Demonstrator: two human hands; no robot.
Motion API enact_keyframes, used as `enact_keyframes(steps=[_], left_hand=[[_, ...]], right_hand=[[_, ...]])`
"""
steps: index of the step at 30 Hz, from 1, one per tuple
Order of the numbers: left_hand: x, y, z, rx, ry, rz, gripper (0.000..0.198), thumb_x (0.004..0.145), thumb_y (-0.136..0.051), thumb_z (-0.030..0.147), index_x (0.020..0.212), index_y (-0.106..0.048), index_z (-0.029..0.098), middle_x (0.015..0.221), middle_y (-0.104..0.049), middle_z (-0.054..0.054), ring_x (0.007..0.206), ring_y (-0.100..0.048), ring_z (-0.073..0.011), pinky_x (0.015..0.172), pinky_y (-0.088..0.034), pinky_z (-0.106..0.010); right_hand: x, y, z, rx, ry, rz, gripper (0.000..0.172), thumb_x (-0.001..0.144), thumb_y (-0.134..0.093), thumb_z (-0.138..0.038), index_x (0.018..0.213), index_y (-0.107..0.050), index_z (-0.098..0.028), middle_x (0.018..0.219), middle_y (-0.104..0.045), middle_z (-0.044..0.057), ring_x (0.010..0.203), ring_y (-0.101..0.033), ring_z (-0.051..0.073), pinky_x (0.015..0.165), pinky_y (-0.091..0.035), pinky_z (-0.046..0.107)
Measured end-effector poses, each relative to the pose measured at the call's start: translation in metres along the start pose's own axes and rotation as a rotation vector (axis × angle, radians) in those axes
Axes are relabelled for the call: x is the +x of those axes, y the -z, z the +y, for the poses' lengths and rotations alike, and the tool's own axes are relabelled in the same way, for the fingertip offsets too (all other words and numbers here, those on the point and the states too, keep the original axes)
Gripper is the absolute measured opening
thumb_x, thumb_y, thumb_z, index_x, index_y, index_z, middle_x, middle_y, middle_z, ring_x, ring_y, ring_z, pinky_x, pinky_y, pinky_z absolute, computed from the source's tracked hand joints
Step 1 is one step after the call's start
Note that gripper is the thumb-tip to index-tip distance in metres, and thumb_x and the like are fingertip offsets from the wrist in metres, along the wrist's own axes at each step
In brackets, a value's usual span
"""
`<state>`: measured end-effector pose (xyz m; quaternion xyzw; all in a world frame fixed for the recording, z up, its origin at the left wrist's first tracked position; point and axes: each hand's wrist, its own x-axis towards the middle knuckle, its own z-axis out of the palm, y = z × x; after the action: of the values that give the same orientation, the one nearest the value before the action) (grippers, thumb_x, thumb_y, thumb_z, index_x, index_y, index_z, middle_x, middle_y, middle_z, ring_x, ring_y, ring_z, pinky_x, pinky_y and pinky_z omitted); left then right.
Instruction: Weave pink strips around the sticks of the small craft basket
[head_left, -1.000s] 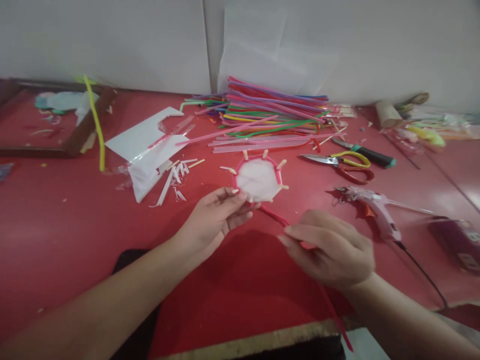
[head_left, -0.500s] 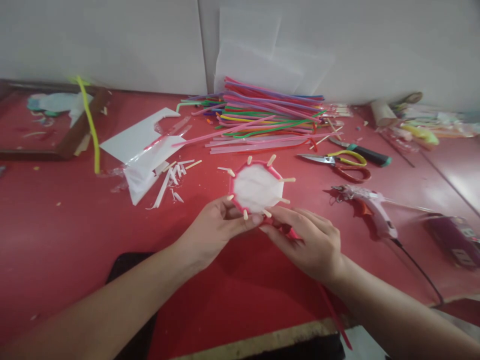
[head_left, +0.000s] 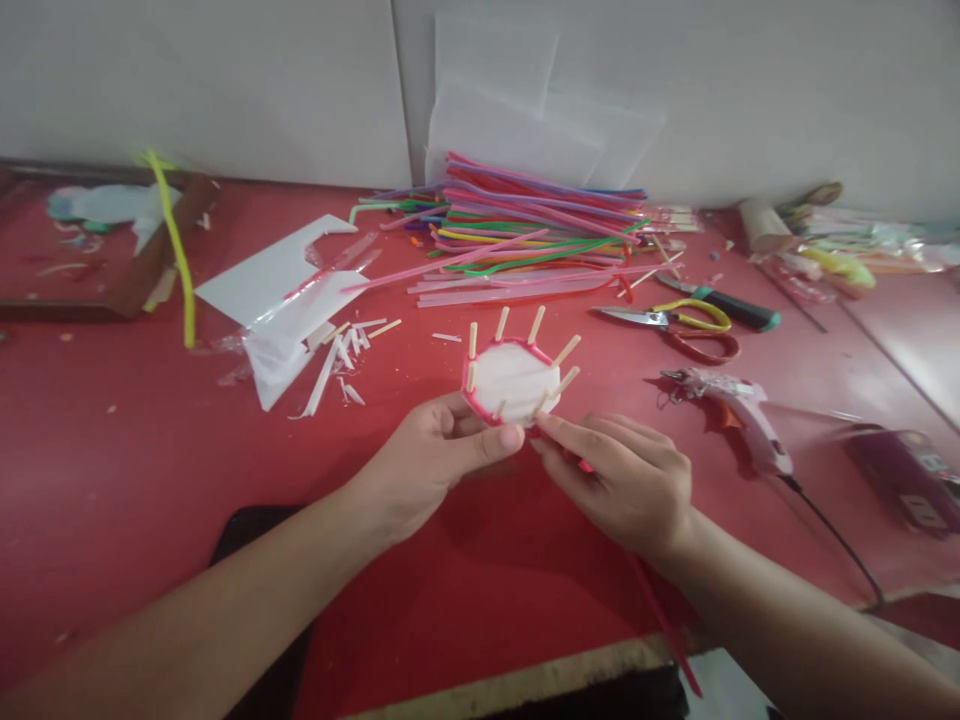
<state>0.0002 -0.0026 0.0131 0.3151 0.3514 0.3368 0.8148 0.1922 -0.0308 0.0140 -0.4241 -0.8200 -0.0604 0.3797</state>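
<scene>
Between my hands is a small white craft base (head_left: 514,385) with several short wooden sticks standing around its edge. A pink pipe cleaner (head_left: 474,404) runs along the rim among the sticks. My left hand (head_left: 454,450) grips the near left side, thumb on the rim and fingers underneath. At the near right edge, my right hand (head_left: 622,475) pinches the pipe cleaner against the base. A long loose end (head_left: 667,630) of it trails below my right wrist toward the table edge. My right fingertips partly hide the nearest sticks.
Colourful pipe cleaners (head_left: 540,225) are piled at the back. Cut white card (head_left: 281,275) and scraps lie left of centre. To the right are scissors (head_left: 675,322), a cutter knife (head_left: 731,305) and a pink glue gun (head_left: 739,415) with its cord. A brown tray (head_left: 161,245) sits far left.
The base has tilted away from facing me, so the sticks now point upward and look longer. Both hands keep their hold; my right fingers have shifted slightly at the rim.
</scene>
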Motion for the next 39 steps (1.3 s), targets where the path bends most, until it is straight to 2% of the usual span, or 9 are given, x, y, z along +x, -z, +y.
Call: enact_keyframes(steps=[3, 6, 10, 15, 22, 26, 31, 39], left_hand=[[-0.0012, -0.0006, 0.0026, -0.065, 0.021, -0.001, 0.023, 0.079, -0.077, 0.039, 0.086, -0.074, 0.018, 0.103, -0.077, -0.008, 0.103, -0.07, -0.0257, 0.081, -0.058, -0.036], [-0.0019, -0.0019, 0.004, -0.08, 0.052, 0.02, 0.019, 0.078, -0.077, 0.036, 0.084, -0.073, 0.018, 0.1, -0.078, -0.007, 0.101, -0.071, -0.0256, 0.077, -0.059, -0.034], [-0.0018, -0.0025, 0.0037, -0.063, 0.07, 0.031, 0.018, 0.077, -0.078, 0.034, 0.082, -0.072, 0.018, 0.097, -0.078, -0.007, 0.097, -0.071, -0.025, 0.079, -0.059, -0.036], [-0.0011, -0.0025, 0.0014, -0.022, 0.058, -0.008, 0.024, 0.08, -0.075, 0.039, 0.089, -0.073, 0.016, 0.094, -0.078, -0.008, 0.093, -0.073, -0.0251, 0.083, -0.057, -0.038], [0.0007, -0.0018, -0.0012, -0.051, 0.002, 0.028, 0.017, 0.083, -0.073, 0.034, 0.084, -0.073, 0.017, 0.089, -0.079, -0.005, 0.089, -0.072, -0.0223, 0.079, -0.057, -0.034], [0.0007, -0.0001, -0.0017, 0.001, -0.022, 0.045, 0.017, 0.083, -0.072, 0.035, 0.083, -0.072, 0.018, 0.091, -0.079, -0.005, 0.089, -0.072, -0.0217, 0.081, -0.056, -0.034], [0.0002, -0.0007, -0.0005, -0.006, -0.025, 0.041, 0.019, 0.081, -0.074, 0.037, 0.079, -0.07, 0.019, 0.089, -0.078, -0.004, 0.09, -0.072, -0.0214, 0.088, -0.055, -0.037], [0.0015, 0.0001, -0.001, -0.017, -0.006, 0.076, 0.016, 0.08, -0.075, 0.033, 0.078, -0.071, 0.018, 0.09, -0.078, -0.004, 0.09, -0.072, -0.0202, 0.084, -0.056, -0.034]], right_hand=[[0.0003, 0.0007, 0.0009, -0.008, -0.016, 0.01, 0.012, 0.086, -0.066, -0.014, 0.096, -0.07, -0.018, 0.062, -0.071, -0.002, 0.05, -0.063, 0.01, 0.055, -0.053, 0.023], [0.001, 0.0018, 0.001, -0.006, -0.013, 0.023, 0.011, 0.084, -0.066, -0.013, 0.093, -0.07, -0.019, 0.061, -0.07, -0.002, 0.05, -0.063, 0.01, 0.054, -0.054, 0.022], [0.0008, 0.0014, 0.0017, 0.008, 0.001, 0.012, 0.013, 0.084, -0.065, -0.012, 0.092, -0.07, -0.021, 0.065, -0.072, -0.002, 0.054, -0.065, 0.011, 0.058, -0.055, 0.023], [0.0002, -0.0001, 0.0045, 0.069, 0.045, -0.06, 0.018, 0.087, -0.062, -0.009, 0.099, -0.07, -0.019, 0.072, -0.074, 0.0, 0.059, -0.068, 0.012, 0.06, -0.055, 0.023], [0.0006, -0.0005, 0.0045, 0.176, 0.075, -0.077, 0.009, 0.086, -0.066, -0.013, 0.091, -0.068, -0.02, 0.075, -0.073, 0.0, 0.065, -0.069, 0.012, 0.065, -0.058, 0.024], [0.0009, -0.0011, 0.0004, 0.269, 0.0, -0.102, 0.005, 0.086, -0.066, -0.015, 0.09, -0.067, -0.019, 0.077, -0.073, 0.001, 0.069, -0.07, 0.013, 0.067, -0.058, 0.024], [0.0004, 0.0012, -0.0021, 0.257, -0.108, -0.066, 0.007, 0.086, -0.063, -0.012, 0.087, -0.066, -0.019, 0.075, -0.072, 0.002, 0.066, -0.068, 0.012, 0.064, -0.057, 0.023], [0.0026, 0.0018, -0.0038, 0.228, -0.154, 0.02, 0.011, 0.082, -0.066, -0.008, 0.08, -0.064, -0.018, 0.068, -0.07, 0.0, 0.059, -0.064, 0.01, 0.058, -0.053, 0.021]])
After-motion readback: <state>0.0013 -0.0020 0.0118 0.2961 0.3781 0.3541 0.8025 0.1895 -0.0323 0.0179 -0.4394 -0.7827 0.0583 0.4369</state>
